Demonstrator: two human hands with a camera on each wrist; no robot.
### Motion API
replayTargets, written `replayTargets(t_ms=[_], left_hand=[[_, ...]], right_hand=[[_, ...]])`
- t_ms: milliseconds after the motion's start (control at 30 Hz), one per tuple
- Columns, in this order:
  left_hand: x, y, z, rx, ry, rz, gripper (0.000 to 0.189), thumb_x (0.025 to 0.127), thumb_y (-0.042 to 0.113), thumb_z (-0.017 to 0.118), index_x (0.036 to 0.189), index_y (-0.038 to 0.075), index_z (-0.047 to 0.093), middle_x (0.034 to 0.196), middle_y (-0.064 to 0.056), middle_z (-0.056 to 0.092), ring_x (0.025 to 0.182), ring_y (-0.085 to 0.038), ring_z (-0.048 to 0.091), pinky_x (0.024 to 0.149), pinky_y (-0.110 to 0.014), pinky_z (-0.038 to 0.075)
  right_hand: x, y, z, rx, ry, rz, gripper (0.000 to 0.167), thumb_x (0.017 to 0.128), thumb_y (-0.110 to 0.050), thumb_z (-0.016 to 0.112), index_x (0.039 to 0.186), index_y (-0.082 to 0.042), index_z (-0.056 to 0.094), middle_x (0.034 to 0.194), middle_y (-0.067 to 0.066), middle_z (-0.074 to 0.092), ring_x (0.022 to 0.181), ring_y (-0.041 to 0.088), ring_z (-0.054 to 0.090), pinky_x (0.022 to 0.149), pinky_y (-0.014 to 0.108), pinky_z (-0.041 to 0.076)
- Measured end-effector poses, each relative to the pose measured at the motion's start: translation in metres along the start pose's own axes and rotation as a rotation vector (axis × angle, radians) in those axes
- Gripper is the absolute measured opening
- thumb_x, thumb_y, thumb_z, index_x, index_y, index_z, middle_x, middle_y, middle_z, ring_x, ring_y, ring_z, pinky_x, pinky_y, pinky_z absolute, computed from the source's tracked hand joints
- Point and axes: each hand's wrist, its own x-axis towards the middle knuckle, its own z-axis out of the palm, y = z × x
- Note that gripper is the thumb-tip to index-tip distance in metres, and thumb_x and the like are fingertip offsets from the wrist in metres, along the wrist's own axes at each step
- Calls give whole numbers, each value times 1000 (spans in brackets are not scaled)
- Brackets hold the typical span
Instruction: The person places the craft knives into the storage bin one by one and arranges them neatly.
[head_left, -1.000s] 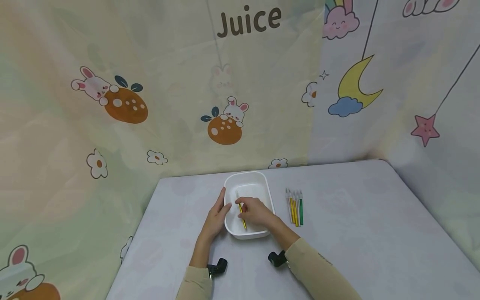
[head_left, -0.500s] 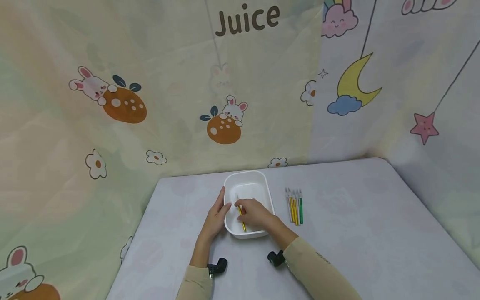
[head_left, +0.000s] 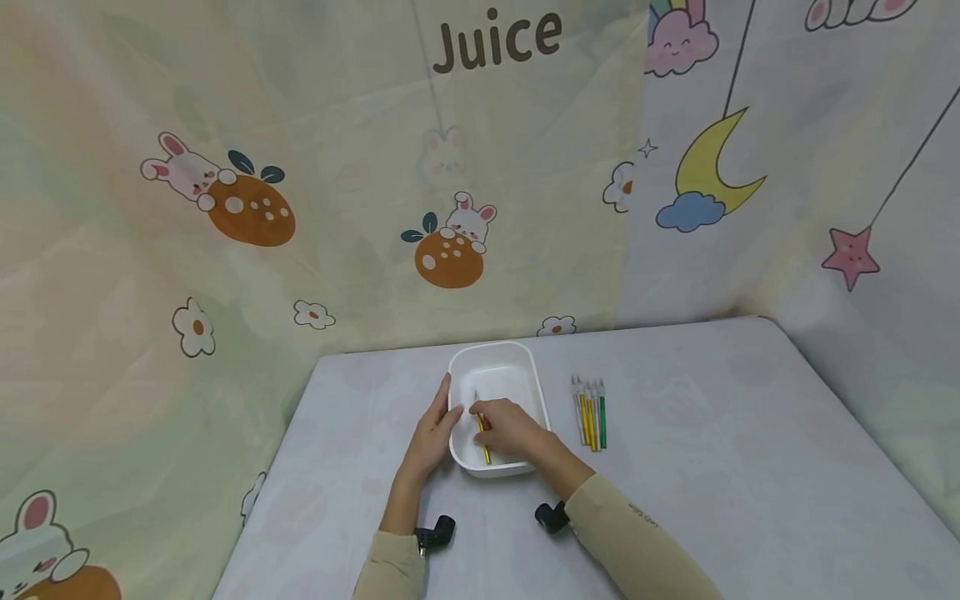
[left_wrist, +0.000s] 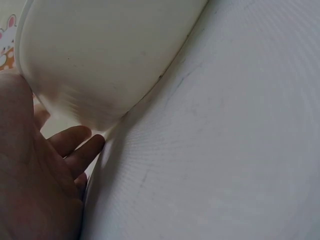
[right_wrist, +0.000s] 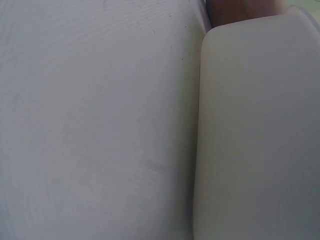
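A white plastic tray (head_left: 498, 470) sits on the table in the head view. My left hand (head_left: 431, 435) holds its left side, thumb over the rim and fingers along the outer wall. The left wrist view shows that hand (left_wrist: 40, 165) with fingertips right at the tray wall (left_wrist: 105, 65). Inside the tray, my right hand (head_left: 512, 427) pinches a slim gold pen-shaped tool (head_left: 486, 453) with a pale pointed tip, lying at a slant. In the right wrist view the tray's outer wall (right_wrist: 260, 130) hides the right hand's work.
To the right of the tray lies a row of several similar tools (head_left: 590, 421), gold, silver and green, tips pointing away. A pale cloth covers the table (head_left: 712, 450). Behind it hangs a printed fabric backdrop (head_left: 352, 250).
The gold tool has turned slightly under the right fingers and its lower end has shifted a little left. The left hand and tray have stayed where they were.
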Motion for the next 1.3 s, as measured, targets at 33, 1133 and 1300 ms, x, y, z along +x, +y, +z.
replayTargets(t_ms=[33,1133,1300], left_hand=[[0,0,0,-4,-3,3,63,110,30,52,166,33,25,170,19,24,159,-12,22,131,-46,21],[-1,0,0,-4,6,5,62,110,30,52,165,40,25,170,16,25,160,-15,23,130,-48,23],[0,0,1,-10,7,9,62,110,31,52,164,41,25,170,16,24,160,-16,22,130,-49,22]], right_hand=[[0,0,0,-10,2,-5,48,93,-17,79,138,-8,65,75,-4,58,68,12,52,64,26,43],[-3,2,-16,-71,413,-88,46,93,-22,80,135,-9,67,83,-6,63,66,6,49,60,20,43],[-8,4,-21,-74,445,-110,43,93,-20,79,134,-10,68,84,-6,64,67,5,50,61,20,44]])
